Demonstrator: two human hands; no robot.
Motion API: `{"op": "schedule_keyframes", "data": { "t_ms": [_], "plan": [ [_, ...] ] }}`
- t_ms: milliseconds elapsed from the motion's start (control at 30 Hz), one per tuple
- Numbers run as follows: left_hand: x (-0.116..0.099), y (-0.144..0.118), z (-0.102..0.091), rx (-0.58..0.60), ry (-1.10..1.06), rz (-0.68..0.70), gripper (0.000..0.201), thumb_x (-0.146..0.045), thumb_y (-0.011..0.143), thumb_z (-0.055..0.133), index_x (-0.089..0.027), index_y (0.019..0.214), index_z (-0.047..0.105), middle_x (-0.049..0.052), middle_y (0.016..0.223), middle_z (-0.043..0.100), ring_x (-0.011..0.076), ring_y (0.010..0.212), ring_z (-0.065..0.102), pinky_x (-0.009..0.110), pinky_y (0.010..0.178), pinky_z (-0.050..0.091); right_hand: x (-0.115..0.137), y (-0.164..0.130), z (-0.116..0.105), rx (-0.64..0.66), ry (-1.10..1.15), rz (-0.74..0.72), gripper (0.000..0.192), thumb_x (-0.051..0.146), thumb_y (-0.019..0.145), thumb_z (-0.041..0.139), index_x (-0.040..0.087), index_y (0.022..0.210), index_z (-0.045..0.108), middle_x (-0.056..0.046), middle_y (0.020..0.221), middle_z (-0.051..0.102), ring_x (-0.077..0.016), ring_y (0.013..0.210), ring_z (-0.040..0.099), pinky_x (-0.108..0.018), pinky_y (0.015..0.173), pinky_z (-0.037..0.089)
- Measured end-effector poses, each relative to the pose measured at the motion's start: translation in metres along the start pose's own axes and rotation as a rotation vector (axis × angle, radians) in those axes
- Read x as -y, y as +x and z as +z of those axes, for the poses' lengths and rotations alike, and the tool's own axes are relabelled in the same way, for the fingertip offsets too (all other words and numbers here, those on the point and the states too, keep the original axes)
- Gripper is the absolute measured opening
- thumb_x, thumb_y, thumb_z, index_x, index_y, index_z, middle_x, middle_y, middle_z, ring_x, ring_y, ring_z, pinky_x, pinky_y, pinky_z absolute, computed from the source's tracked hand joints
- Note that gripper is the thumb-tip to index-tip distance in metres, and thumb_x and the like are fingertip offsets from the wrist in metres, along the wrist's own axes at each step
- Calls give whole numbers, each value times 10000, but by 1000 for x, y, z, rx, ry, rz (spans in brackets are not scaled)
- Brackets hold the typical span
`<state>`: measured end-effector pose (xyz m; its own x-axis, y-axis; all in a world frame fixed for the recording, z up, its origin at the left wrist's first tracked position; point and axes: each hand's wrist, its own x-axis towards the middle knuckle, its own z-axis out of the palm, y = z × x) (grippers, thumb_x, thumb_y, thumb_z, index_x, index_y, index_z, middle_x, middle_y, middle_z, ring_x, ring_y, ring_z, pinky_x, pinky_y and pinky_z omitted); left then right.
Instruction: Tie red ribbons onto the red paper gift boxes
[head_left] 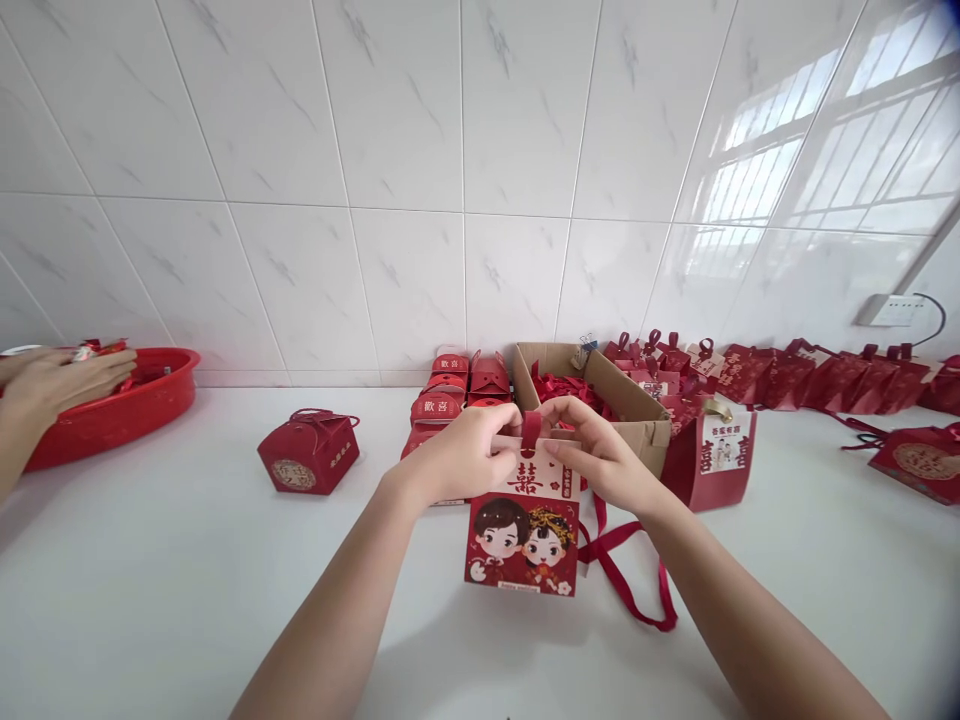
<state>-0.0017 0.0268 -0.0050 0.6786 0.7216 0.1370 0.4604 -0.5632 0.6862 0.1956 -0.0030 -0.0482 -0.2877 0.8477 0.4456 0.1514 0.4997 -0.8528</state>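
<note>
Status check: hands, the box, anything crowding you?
Left hand and right hand both pinching top of cartoon-couple gift box. Red ribbon trailing loose on counter beside it. Cardboard carton close behind.

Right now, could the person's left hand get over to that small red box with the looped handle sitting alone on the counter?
Probably yes. The small red box stands alone on the white counter, with bare surface between it and the left hand. That hand is busy, though: with the right hand it pinches the top of the cartoon-couple box.

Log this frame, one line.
left hand: pinching gift box top | right hand: same | red ribbon: trailing on counter
</note>
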Motion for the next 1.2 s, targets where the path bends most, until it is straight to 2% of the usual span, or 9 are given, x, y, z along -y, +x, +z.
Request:
{"op": "schedule_keyframes", "data": {
  "t_ms": [100,200,300,400,567,667,867,1100,1200],
  "plan": [
    [-1,-5,-2,9,-16,79,192,-135,732,482,-218,723,310,-58,640,314,90,542,347,235,475,253,7,-5,1,-9,-55,-53,189,215,894,475,237,1081,473,-47,998,510,-151,866,558,-294,712,513],
    [-6,-10,-4,-26,11,142,121,-124,782,457,-212,748,380,-37,731,436,95,611,475,224,513,343,16,-13,3,6,-149,-124,270,165,869,490,262,1116,446,-44,964,525,-151,794,562,-290,649,514],
    [-12,-16,-6,-122,87,183,110,-106,809,453,-207,765,458,-36,762,522,88,623,512,211,529,382,22,-18,6,-38,-304,-234,328,161,834,561,275,1125,462,-55,999,541,-181,871,566,-312,691,531],
    [-18,-21,-7,-218,163,209,130,-91,813,468,-201,754,506,-43,736,562,76,583,501,201,518,382,23,-19,8,-110,-386,-312,295,206,831,603,273,1093,485,-51,989,538,-186,923,562,-333,756,549],
    [-21,-27,-8,-282,165,208,132,-101,818,477,-197,752,539,-38,698,587,68,510,470,207,478,366,21,-15,8,-158,-404,-285,277,269,832,634,258,1068,490,-36,876,568,-163,797,586,-283,616,542],
    [-22,-28,-7,-292,114,218,109,-125,829,497,-197,762,543,-36,677,588,65,491,478,196,451,366,24,-14,7,-123,-371,-228,228,306,827,646,238,1014,535,-53,919,617,-164,772,604,-260,551,513],
    [-22,-27,-6,-295,106,264,113,-109,823,492,-196,760,526,-35,692,595,54,480,477,180,440,370,29,-13,4,-66,-400,-216,133,318,827,648,221,910,611,-28,814,628,-142,683,567,-273,580,480],
    [-23,-27,-6,-273,95,202,86,-170,828,546,-197,754,510,-48,669,539,42,451,414,185,421,324,32,-16,4,-99,-327,-240,90,283,843,625,225,909,642,-39,867,649,-168,769,602,-308,680,505],
    [-23,-26,-4,-238,66,188,80,-166,830,548,-203,768,515,-54,652,529,49,473,451,177,424,331,32,-17,5,-110,-270,-213,99,289,857,609,216,908,652,-40,861,646,-158,764,601,-300,701,501]
  ]
}}
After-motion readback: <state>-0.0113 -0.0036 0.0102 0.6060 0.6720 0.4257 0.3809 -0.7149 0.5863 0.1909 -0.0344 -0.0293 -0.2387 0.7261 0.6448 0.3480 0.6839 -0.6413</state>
